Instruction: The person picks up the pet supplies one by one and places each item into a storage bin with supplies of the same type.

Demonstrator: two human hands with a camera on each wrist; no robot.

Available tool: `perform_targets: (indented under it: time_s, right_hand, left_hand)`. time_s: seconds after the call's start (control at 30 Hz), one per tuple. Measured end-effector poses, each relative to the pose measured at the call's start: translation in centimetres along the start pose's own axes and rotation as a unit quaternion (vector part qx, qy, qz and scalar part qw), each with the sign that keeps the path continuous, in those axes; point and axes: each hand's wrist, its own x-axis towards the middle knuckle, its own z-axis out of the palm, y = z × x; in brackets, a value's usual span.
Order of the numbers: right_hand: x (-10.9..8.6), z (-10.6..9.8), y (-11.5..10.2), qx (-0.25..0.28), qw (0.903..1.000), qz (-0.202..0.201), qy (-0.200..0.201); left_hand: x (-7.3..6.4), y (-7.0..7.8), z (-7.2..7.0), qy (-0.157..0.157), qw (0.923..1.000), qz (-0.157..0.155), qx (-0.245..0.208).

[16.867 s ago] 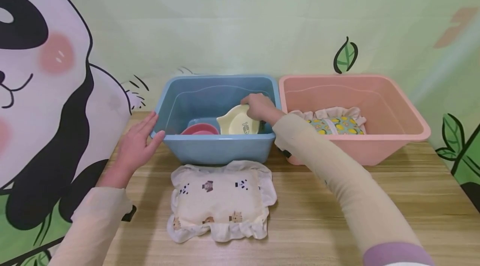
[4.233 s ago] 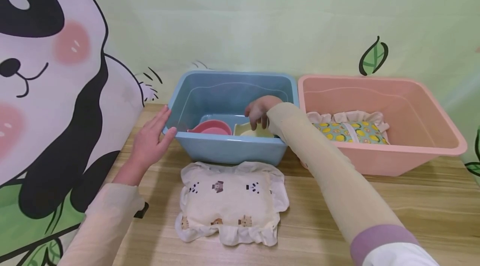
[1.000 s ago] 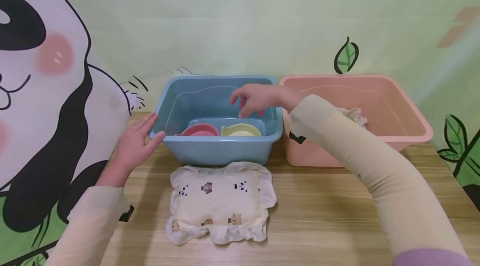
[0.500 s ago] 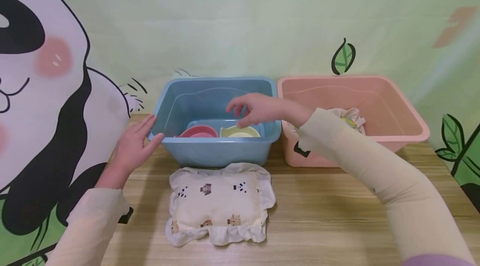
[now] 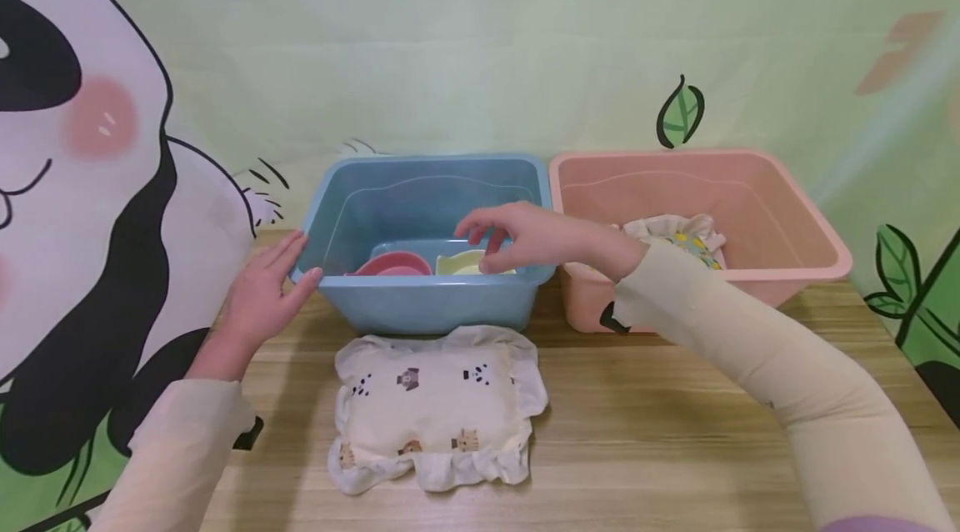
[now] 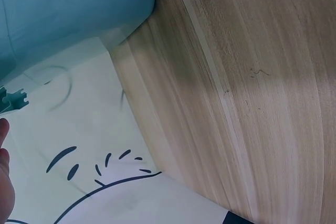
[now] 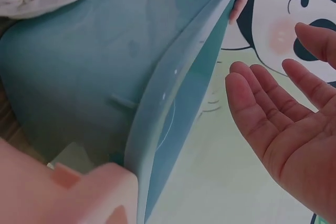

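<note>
Saw the panda backdrop (image 5: 202,198) beyond the left hand's outer side. Rested the left hand (image 5: 261,290), fingers straight and thumb spread, gripping nothing, against the blue basin's (image 5: 427,303) near left corner, apparently to steady it. Noted a pink dish (image 5: 396,265) inside that basin, rightward of the left hand, and, between the hands but nearer the body, a frilled animal-print pillow (image 5: 435,403) flat on the wooden table (image 5: 637,424), perhaps for easy reach. Found the pale yellow dish (image 5: 454,264) in the basin under the right hand, partly hidden by the thumb; could not tell about contact. Held the right hand (image 5: 536,236) with fingers loosely bent, a wide gap before the thumb, holding nothing, likely to suit the dish's rim. Saw the pink basin (image 5: 772,232) behind and beyond the right wrist, close beside the blue one, probably for convenience, and in it a lemon-print pillow (image 5: 693,248), partly covered by the sleeve (image 5: 712,315).
</note>
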Motion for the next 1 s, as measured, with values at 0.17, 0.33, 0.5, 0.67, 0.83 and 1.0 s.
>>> perform_targets:
  time_s: [0.17, 0.33, 0.5, 0.67, 0.83, 1.0]
  right_hand:
    - [-0.9, 0.7, -0.2, 0.01, 0.9998, -0.011, 0.01]
    - [-1.7, 1.5, -0.1, 0.036, 0.999, -0.025, 0.01]
    - [-2.1, 2.3, -0.1, 0.052, 0.9974, -0.05, 0.0]
    - [-2.4, 2.7, -0.1, 0.047, 0.9972, -0.057, 0.003]
    - [-2.8, 3.2, 0.1, 0.05, 0.9974, -0.052, -0.004]
    - [-3.2, 3.8, 0.2, 0.056, 0.9975, -0.043, -0.006]
  left_hand:
    - [-0.1, 0.0, -0.1, 0.003, 1.0, 0.001, -0.003]
    - [-0.2, -0.1, -0.1, 0.008, 1.0, 0.003, -0.004]
    - [-0.2, -0.2, 0.1, 0.011, 0.9999, 0.002, -0.004]
    - [-0.1, -0.3, 0.2, 0.015, 0.9999, 0.005, -0.006]
    - [-0.1, 0.0, 0.0, 0.007, 1.0, -0.003, -0.004]
    - [-0.1, 0.2, 0.0, -0.006, 0.9998, -0.017, -0.003]
